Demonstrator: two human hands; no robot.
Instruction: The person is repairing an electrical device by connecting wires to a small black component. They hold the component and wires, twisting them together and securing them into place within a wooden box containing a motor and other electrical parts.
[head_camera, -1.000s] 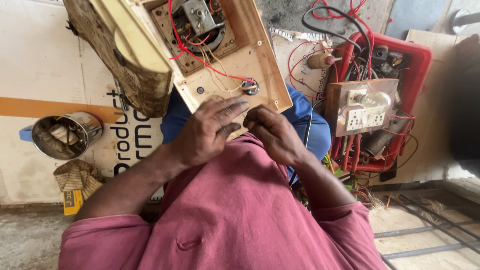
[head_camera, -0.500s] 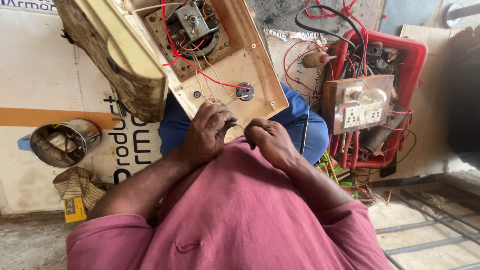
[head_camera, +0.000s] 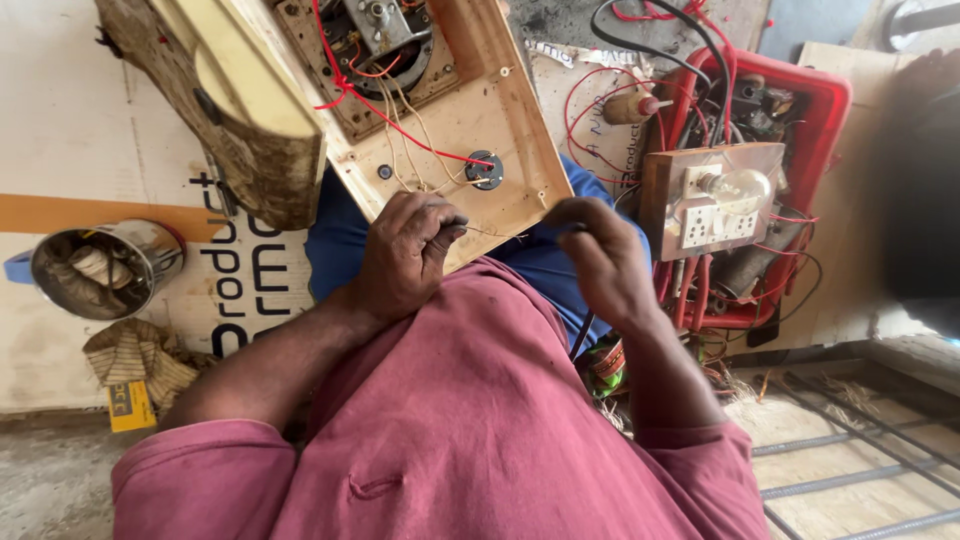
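Head view shows that the 2 hands have moved apart since half a second ago, when they were close together at the lower edge of the wooden base board (head_camera: 470, 110). The left hand (head_camera: 405, 255) is now closed in a loose fist, and between its thumb and fingers it pinches a thin pale wire (head_camera: 490, 233). The right hand (head_camera: 600, 255) is closed too, with its fingertips pinched on the other end of this wire, near the blue trousers (head_camera: 590, 215). I judge the wire is now pulled straight between the hands, so the work on its end looks to be in progress.

The board lies tilted on the person's lap, touching the left hand. On it sit a small black round part (head_camera: 484, 170), red wires (head_camera: 400, 125) and a metal motor (head_camera: 375, 22) at the top. The board seems a little higher in the frame than before.

To the right stands a red plastic crate (head_camera: 815, 110) with a switch board and bulb (head_camera: 715, 200). To the left, on the cardboard on the floor, is a steel cup (head_camera: 95, 268).
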